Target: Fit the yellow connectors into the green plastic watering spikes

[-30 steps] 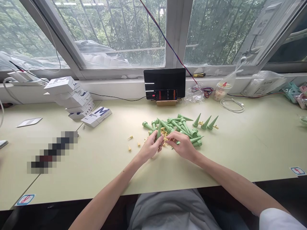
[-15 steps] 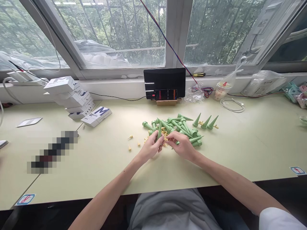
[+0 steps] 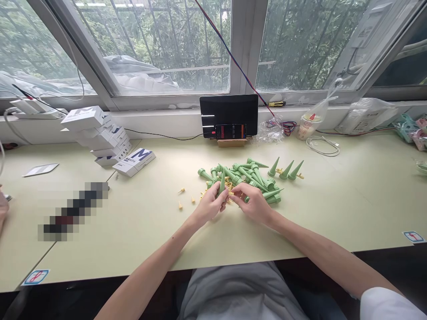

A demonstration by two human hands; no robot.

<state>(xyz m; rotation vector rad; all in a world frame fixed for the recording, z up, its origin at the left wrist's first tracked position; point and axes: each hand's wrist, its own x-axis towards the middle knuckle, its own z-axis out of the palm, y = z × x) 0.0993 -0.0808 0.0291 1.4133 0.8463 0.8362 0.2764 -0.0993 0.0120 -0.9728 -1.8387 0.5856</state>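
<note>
My left hand (image 3: 210, 205) is closed around a green cone spike (image 3: 222, 182), which points up and away from me. My right hand (image 3: 254, 202) pinches a small yellow piece (image 3: 231, 192) right at the base of that spike. Both hands rest on the pale green table (image 3: 333, 209) at the near edge of a pile of green cone spikes (image 3: 248, 175) mixed with small yellow pieces. Three spikes with yellow parts fitted (image 3: 286, 170) lie in a row to the right of the pile. A few loose yellow pieces (image 3: 182, 191) lie left of my hands.
A black tablet with a phone (image 3: 230, 131) in front stands at the window. White boxes (image 3: 96, 133) are stacked at the left. A bagged cup (image 3: 308, 124), a white cable (image 3: 322, 146) and a plastic bag (image 3: 367, 115) sit at the right. Another person's hand (image 3: 2, 209) shows at the left edge.
My hands have stayed together at the pile, with only small finger movement around the spike and yellow piece. Another person's hand has come into view at the far left edge.
</note>
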